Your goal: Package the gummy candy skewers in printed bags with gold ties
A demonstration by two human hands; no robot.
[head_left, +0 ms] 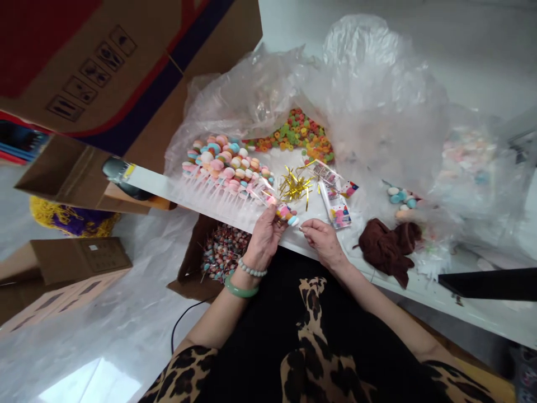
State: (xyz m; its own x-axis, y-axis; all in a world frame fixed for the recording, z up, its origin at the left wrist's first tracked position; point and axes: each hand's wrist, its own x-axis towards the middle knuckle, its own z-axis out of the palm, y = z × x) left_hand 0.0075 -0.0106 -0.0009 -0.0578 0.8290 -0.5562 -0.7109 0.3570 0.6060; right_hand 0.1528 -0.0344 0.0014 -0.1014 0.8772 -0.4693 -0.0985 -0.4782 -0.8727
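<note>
My left hand is closed around a skewer of pastel candies partly inside a clear bag. The fingers of my right hand pinch at its near end, on something too small to make out. Just beyond lie a pile of gold twist ties and a few printed clear bags. Left of these, many pastel candy skewers are heaped, their pale sticks pointing toward me. Small coloured gummy rings spill from a plastic bag behind them.
Big clear plastic bags fill the table's back. A brown cloth lies at right, beside a black bar. An open carton of finished-looking sticks stands below the edge. A large cardboard box looms at upper left.
</note>
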